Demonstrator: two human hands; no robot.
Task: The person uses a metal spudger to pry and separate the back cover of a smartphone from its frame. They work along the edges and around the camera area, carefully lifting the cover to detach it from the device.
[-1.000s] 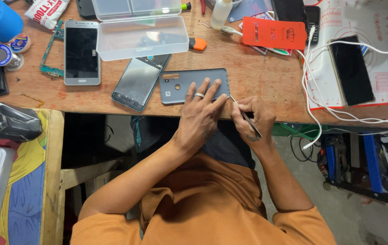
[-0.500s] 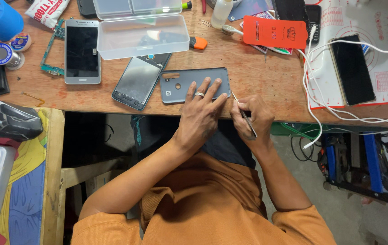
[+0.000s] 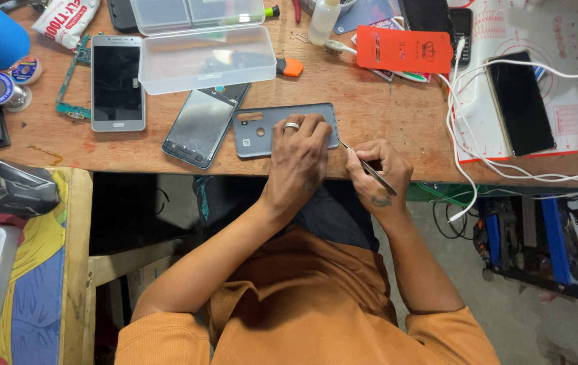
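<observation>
A person's right hand [image 3: 378, 169] pinches slim metal tweezers [image 3: 368, 167], their tip set against the right edge of a grey-blue phone back cover [image 3: 262, 128]. The left hand [image 3: 299, 152], a ring on one finger, lies flat on the cover, pressing it to the near edge of a wooden workbench [image 3: 383, 108]. Just left of the cover rests a dark phone screen [image 3: 202, 127], partly under a clear plastic box [image 3: 204, 57]. A silver phone [image 3: 118, 82] lies farther left; white cables [image 3: 478, 149] trail to the right.
</observation>
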